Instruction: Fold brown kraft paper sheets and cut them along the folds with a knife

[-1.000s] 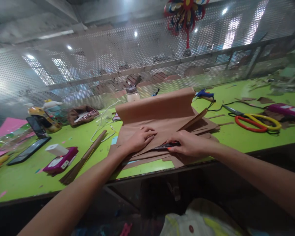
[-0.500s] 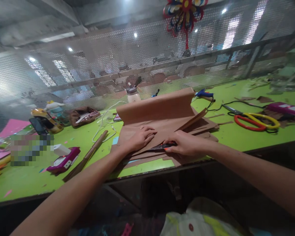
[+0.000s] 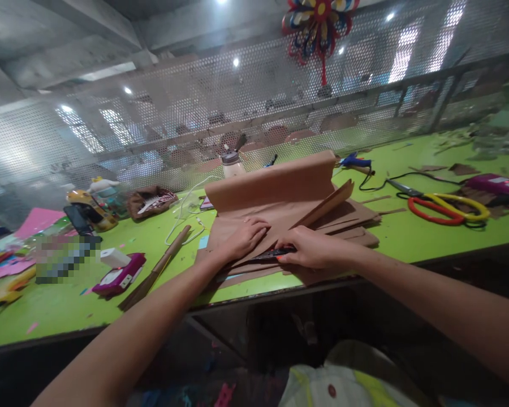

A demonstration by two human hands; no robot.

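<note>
A large sheet of brown kraft paper (image 3: 275,183) lies over the near part of the table, its far side curling up in a roll. My left hand (image 3: 249,234) lies flat on the paper with its fingers stretched out. Just to its right, my right hand (image 3: 307,247) is closed round dark-bladed scissors (image 3: 266,257), low over the paper near the table's front edge. The blades point left, along the edge of the sheet, and my fingers hide most of the handles. A cut flap of paper (image 3: 333,202) stands up behind my right hand, above more brown pieces.
On the green table (image 3: 220,288) are red-and-yellow-handled scissors (image 3: 445,208), a blue glue gun (image 3: 356,161) with its cord, a purple power strip (image 3: 121,275), a rolled brown paper strip (image 3: 161,263) and a white cable. A bottle (image 3: 232,163) stands behind the paper, before a perforated metal screen.
My right hand and its scissors have slid slightly left along the paper. The raised flap has shifted a little. My left hand stays on the sheet, and the view has turned slightly.
</note>
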